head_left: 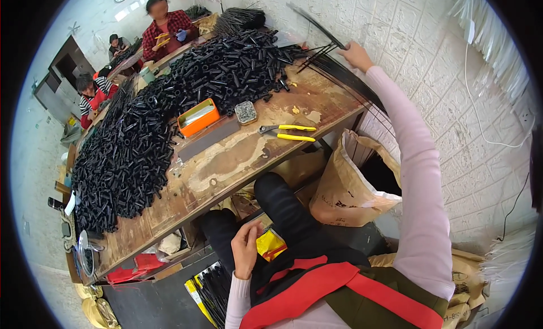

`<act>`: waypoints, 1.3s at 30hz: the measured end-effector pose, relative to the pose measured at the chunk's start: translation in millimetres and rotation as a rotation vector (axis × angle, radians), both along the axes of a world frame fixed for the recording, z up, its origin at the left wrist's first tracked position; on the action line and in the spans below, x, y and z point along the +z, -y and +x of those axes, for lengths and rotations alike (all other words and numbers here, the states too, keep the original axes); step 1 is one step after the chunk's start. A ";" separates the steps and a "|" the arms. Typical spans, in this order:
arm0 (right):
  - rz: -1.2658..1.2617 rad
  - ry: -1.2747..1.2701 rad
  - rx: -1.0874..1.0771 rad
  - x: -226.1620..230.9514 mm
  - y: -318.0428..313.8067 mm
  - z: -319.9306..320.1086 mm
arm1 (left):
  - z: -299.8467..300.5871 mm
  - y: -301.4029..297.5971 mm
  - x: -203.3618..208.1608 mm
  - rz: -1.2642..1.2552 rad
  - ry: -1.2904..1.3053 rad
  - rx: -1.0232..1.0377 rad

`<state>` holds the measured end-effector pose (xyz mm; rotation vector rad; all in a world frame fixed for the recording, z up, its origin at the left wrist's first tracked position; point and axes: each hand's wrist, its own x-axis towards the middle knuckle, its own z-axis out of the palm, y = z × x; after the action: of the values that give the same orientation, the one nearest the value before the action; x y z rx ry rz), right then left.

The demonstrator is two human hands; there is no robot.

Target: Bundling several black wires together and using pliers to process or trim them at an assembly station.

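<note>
My right hand (357, 56) reaches out to the far right corner of the table. Its fingers are closed around the end of dark, slender rods (318, 27), blurred, that slant up to the left against the wall. Below that hand, more long black rods (339, 70) lie over the table's right end. Above my lap, my left hand (246, 247) is loosely closed, and nothing shows in its fingers. Yellow-handled pliers (291, 132) rest near the table's front edge. A big heap of short black tubular parts (209, 74) covers the back and left of the table (226, 159).
An orange box (198, 118) and a small clear container of metal bits (245, 112) sit before the heap. An open paper sack (350, 187) stands right of my knees. A small round mirror or fan-like object (86, 252) is at the left corner. Several people work beyond.
</note>
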<state>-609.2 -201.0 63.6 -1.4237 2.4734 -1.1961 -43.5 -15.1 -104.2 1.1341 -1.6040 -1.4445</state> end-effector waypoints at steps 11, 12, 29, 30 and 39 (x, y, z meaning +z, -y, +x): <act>-0.190 0.918 0.795 86.0 -28.2 240.8 | -15.9 25.9 127.8 -0.293 -0.055 -0.326; -0.121 1.084 0.881 90.0 -39.9 270.1 | -13.1 28.7 137.9 -0.362 -0.051 -0.339; 0.031 0.714 1.217 63.6 -74.3 449.7 | 43.0 21.7 154.5 0.039 -0.594 0.164; -0.067 0.692 1.169 61.8 -75.4 449.9 | 44.7 24.7 154.1 -0.006 -0.582 0.199; -0.455 0.958 0.991 49.7 -81.4 441.2 | 44.5 43.1 148.8 -0.093 -0.670 0.273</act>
<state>-168.0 -119.6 113.3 -1.3419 0.7392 -1.5995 1.0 -58.2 44.5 0.6732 -0.9918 -1.3541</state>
